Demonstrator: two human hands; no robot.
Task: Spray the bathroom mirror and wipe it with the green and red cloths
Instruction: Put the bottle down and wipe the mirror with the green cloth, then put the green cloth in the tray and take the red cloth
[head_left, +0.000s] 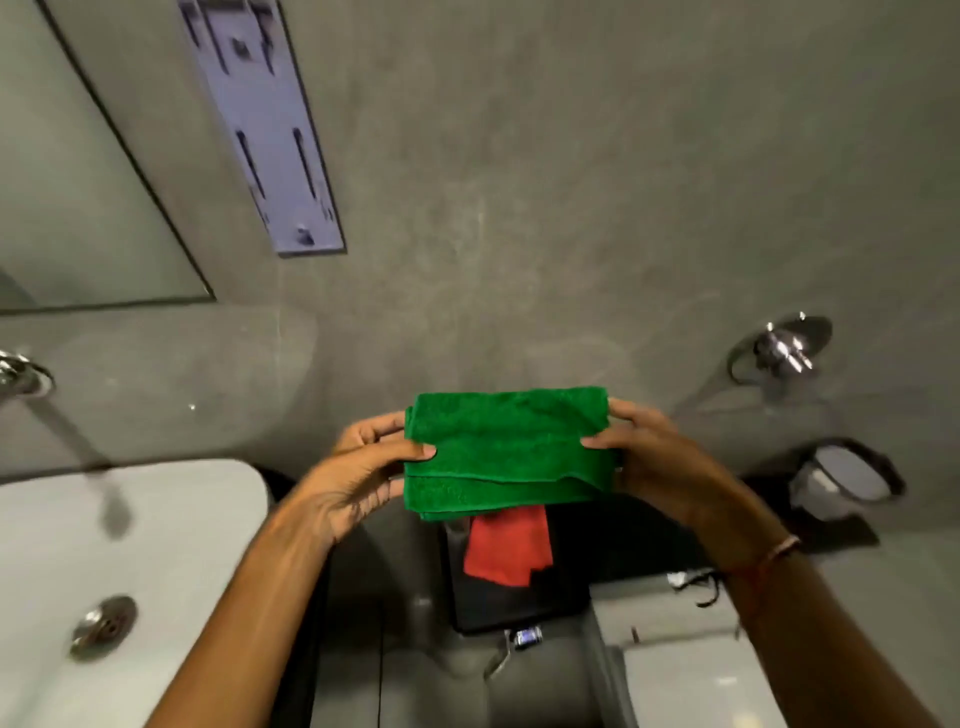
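A folded green cloth (506, 449) is held up in front of the grey wall, level and stretched between both hands. My left hand (358, 467) pinches its left edge and my right hand (654, 462) pinches its right edge. Below it a red cloth (509, 551) lies on a black surface (519, 608), partly hidden by the green cloth. The mirror (78, 197) hangs at the upper left, only its right part in view. No spray bottle shows.
A white basin (171, 545) with a metal drain (104, 626) sits at lower left under a chrome tap (21, 374). A chrome wall fitting (784, 348) and a dark-rimmed holder (847, 478) are at right. A white toilet tank (675, 649) stands below right.
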